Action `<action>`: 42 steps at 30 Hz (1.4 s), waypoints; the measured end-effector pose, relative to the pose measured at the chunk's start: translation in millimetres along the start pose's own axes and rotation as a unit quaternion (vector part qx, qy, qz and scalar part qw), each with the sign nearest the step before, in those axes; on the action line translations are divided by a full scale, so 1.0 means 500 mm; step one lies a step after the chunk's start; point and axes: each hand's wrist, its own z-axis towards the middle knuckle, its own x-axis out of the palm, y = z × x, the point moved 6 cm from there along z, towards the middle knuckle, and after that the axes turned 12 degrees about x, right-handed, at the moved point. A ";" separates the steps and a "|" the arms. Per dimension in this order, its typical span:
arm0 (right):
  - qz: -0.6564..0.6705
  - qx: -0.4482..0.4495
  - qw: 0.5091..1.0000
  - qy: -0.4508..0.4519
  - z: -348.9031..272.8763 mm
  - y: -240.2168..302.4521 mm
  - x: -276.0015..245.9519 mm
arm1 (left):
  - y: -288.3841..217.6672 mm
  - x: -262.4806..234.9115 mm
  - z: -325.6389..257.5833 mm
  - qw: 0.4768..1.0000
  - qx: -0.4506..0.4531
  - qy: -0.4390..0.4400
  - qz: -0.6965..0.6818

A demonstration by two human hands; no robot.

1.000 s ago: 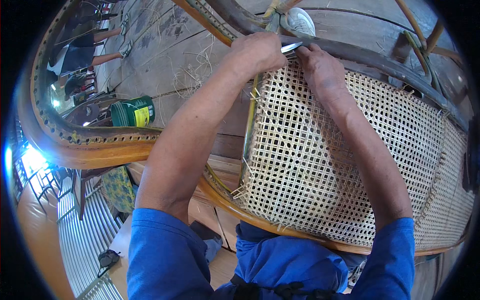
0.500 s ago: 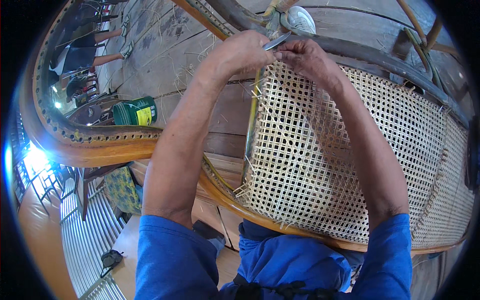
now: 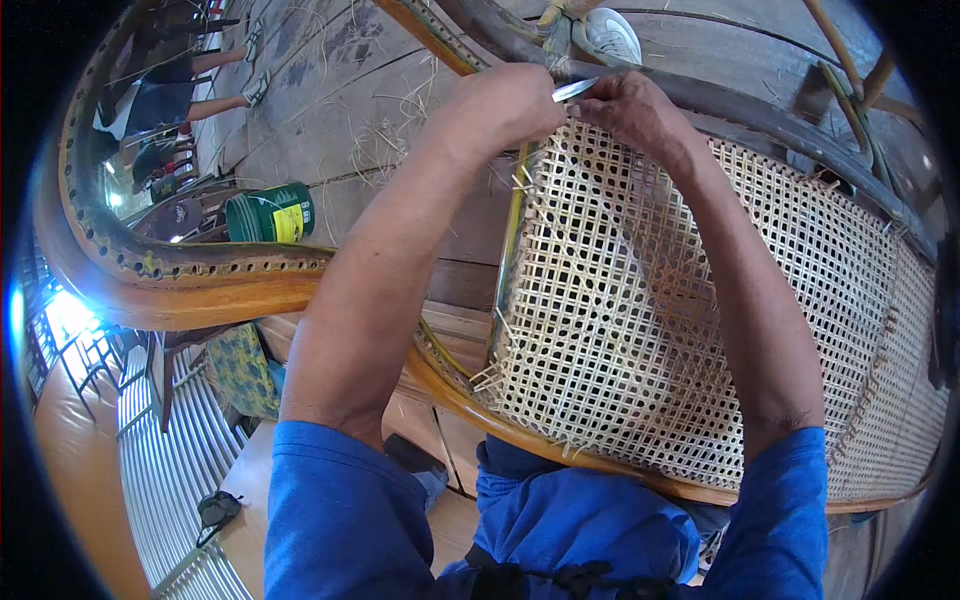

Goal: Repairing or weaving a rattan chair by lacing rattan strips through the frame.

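Observation:
A woven cane panel with an open lattice fills the right side of a curved wooden frame. At its far left corner my two hands meet. My left hand is closed round a small knife; the blade points right and the handle is hidden in the fist. Close beside the blade, my right hand is pinched at the panel's corner. What its fingertips hold is too small to make out. Loose cane ends stick out along the panel's left edge.
The frame's bare curved arm, lined with small holes, sweeps round the left. Beyond it stands a green bucket. Cane scraps litter the plank floor. A pale shoe shows at the far edge, and another person's legs at far left.
Both hands have shifted slightly right in the picture, still together at the panel's corner. The knife blade has tilted flatter. The whole view has also shifted a little.

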 end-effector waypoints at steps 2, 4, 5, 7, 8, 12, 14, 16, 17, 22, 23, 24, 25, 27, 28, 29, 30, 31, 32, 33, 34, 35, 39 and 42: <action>-0.037 0.011 0.999 -0.015 0.000 0.004 0.001 | -0.005 -0.001 -0.010 0.991 -0.088 0.050 0.090; -0.075 0.022 0.996 -0.029 -0.002 0.005 0.004 | -0.012 -0.016 -0.014 0.988 -0.089 0.079 0.101; -0.084 0.010 0.996 -0.040 0.000 0.002 0.003 | -0.015 -0.019 -0.016 0.984 -0.089 0.107 0.114; -0.094 -0.006 0.994 -0.048 -0.003 0.007 0.003 | -0.027 -0.036 -0.016 0.982 -0.079 0.106 0.134; -0.090 -0.011 0.995 -0.046 -0.006 0.008 -0.001 | -0.034 -0.041 -0.013 0.980 -0.066 0.105 0.155; -0.059 -0.026 0.998 -0.024 -0.009 -0.005 -0.006 | -0.054 -0.048 0.006 0.978 -0.005 0.090 0.190; -0.064 -0.036 0.997 -0.023 -0.002 -0.016 -0.004 | -0.088 -0.061 0.008 0.966 0.067 0.041 0.247; -0.048 -0.064 0.995 -0.057 0.011 -0.013 -0.001 | -0.085 -0.066 0.024 0.958 0.029 0.110 0.262; -0.047 -0.066 0.995 -0.056 0.024 -0.020 0.001 | -0.081 -0.057 0.029 0.945 -0.007 0.178 0.275; -0.017 -0.100 0.995 -0.017 0.034 -0.038 0.003 | -0.053 0.002 0.114 0.918 -0.139 0.147 0.340; -0.019 -0.094 0.995 -0.019 0.035 -0.051 -0.005 | -0.036 0.031 0.135 0.925 -0.160 0.240 0.249; -0.038 -0.104 0.994 -0.014 0.037 -0.050 -0.007 | -0.043 0.023 0.126 0.925 -0.159 0.240 0.249; -0.058 -0.114 0.992 -0.009 0.038 -0.051 -0.007 | -0.069 0.017 0.127 0.926 -0.065 0.224 0.296; -0.080 -0.139 0.987 -0.027 0.028 -0.047 -0.014 | -0.120 0.029 0.111 0.918 0.030 0.205 0.339; -0.098 -0.170 0.980 -0.041 0.021 -0.024 -0.010 | -0.128 0.026 0.099 0.894 -0.042 0.149 0.420; -0.094 -0.175 0.979 -0.037 0.018 -0.005 -0.006 | -0.126 0.016 0.086 0.856 -0.114 0.091 0.495; -0.123 -0.091 0.988 0.003 0.016 0.011 0.002 | -0.092 0.010 0.095 0.854 -0.121 0.093 0.497; -0.150 -0.007 0.988 0.044 0.017 0.015 0.014 | -0.038 0.017 0.119 0.908 -0.070 0.140 0.389; -0.155 0.008 0.987 0.040 0.022 -0.024 0.007 | -0.032 0.044 0.146 0.947 0.005 0.181 0.264; -0.147 -0.022 0.989 0.011 0.031 -0.047 -0.004 | -0.040 0.024 0.124 0.948 0.010 0.179 0.264; -0.135 -0.061 0.989 -0.014 0.037 -0.046 -0.006 | -0.065 -0.017 0.076 0.952 0.065 0.142 0.265; -0.135 -0.068 0.988 -0.012 0.024 -0.024 0.000 | -0.091 -0.049 0.035 0.952 0.117 0.104 0.264; -0.233 0.014 0.966 -0.108 -0.024 0.018 -0.005 | -0.103 -0.085 -0.023 0.982 -0.048 0.032 0.182; -0.229 0.001 0.967 -0.115 -0.021 0.010 -0.003 | -0.118 -0.050 -0.017 0.936 -0.060 0.003 0.346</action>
